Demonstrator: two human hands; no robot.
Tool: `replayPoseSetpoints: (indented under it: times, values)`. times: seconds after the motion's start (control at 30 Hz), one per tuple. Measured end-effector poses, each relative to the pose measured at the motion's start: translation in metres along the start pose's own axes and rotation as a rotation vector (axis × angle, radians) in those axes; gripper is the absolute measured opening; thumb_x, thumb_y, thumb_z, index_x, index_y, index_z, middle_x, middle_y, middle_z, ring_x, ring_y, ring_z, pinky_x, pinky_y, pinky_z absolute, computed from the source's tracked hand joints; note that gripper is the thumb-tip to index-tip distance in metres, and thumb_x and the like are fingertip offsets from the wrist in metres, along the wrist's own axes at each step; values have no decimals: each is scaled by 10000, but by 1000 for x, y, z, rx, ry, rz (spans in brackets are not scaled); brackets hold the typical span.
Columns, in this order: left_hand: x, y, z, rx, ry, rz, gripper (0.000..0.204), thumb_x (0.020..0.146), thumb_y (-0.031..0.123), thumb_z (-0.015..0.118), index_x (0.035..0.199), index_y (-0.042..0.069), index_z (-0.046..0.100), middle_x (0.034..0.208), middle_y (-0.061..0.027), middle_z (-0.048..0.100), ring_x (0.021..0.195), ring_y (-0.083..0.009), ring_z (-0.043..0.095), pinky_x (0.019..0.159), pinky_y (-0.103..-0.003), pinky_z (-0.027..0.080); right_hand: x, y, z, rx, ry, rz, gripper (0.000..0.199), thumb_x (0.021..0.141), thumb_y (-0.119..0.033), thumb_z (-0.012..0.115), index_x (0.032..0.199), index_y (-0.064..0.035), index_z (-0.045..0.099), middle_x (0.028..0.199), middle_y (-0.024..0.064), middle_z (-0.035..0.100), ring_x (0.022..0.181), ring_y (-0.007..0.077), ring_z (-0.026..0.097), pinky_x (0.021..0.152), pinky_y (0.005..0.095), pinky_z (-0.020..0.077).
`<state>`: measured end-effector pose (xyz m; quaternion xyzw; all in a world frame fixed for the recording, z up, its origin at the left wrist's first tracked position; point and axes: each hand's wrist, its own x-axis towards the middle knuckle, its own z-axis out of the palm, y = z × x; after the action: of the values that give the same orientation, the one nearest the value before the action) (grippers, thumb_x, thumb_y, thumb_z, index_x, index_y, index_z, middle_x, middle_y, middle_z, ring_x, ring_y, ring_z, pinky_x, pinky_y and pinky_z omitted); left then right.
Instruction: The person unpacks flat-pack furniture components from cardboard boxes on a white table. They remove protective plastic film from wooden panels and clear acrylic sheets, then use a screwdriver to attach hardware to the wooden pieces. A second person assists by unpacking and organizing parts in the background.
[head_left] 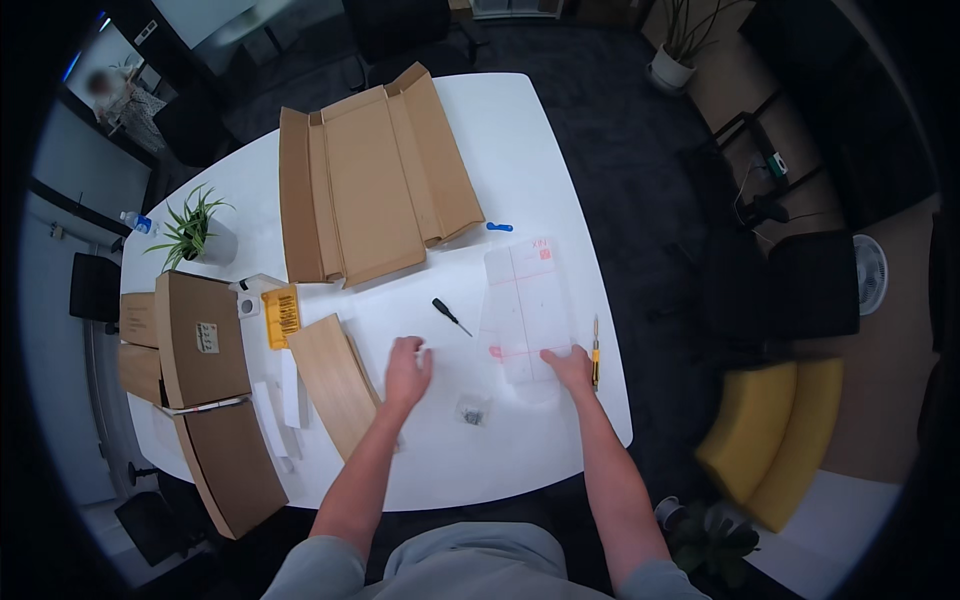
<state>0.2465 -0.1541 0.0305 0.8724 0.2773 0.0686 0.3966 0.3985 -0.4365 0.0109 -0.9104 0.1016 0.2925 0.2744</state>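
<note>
The fingers of the right hand (568,368) are resting on the near right corner of the clear bag (525,310), the thumb lying apart toward its middle; whether they are pinching it, I cannot tell. The fingers of the left hand (407,372) are curling loosely with the thumb apart, holding nothing. The bag is lying flat on the bench (540,140), near the right edge. If the fingers are catching only its surface, a pull could be slipping or tearing the thin plastic. The yellow driver (596,362) is lying just beyond the right hand, so an outward sweep could be sending it over the edge. The black driver (446,309) is pointing its tip at the bag and could be snagging it on a leftward drag. The packet (472,410) of small parts is sitting between the arms, where a careless forearm could be knocking it. Both forearms are reaching forward from the near side, the right angling toward the bag, the left passing close beside the board (325,385), which a sideways swing could be nudging.
</note>
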Motion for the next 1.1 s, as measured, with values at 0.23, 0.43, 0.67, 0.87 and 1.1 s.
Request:
replayPoseSetpoints:
  times: [0.23,0.43,0.67,0.87,1.1]
  values:
    - [5,62,128,115,-243,-244,508,824,231,629,1220,-76,542,1145,-338,540,1065,-453,555,945,-477,462,-14,0,6,111,-16,-32,651,696,-421,809,1088,67,633,1017,228,691,974,327,669,852,376,517]
    - [-8,44,143,-20,-182,-189,478,822,218,624,1199,-70,566,1100,-291,583,1043,-413,577,928,-441,479,-3,22,31,431,-119,-75,467,750,-190,781,1134,25,625,1047,146,694,951,246,667,831,339,524]
    - [3,30,128,-416,-223,-465,473,887,261,612,1247,-35,533,1054,-173,642,887,-277,654,771,-364,546,1,1,16,773,-270,-78,397,822,36,667,1209,16,581,1092,113,671,984,202,638,859,320,513]
    - [9,65,109,-750,-531,-824,331,944,191,557,1202,-14,546,1007,-138,662,851,-183,682,671,-305,592,46,-24,6,968,-300,-74,417,869,12,637,1271,13,524,1188,113,624,1062,218,606,895,342,505]
    - [-9,51,149,-995,-380,-844,239,961,151,541,1077,-50,596,947,-136,679,775,-193,694,708,-290,607,34,-9,-4,1113,-316,-5,398,986,-155,546,1336,27,489,1273,122,589,1157,222,559,986,347,444]
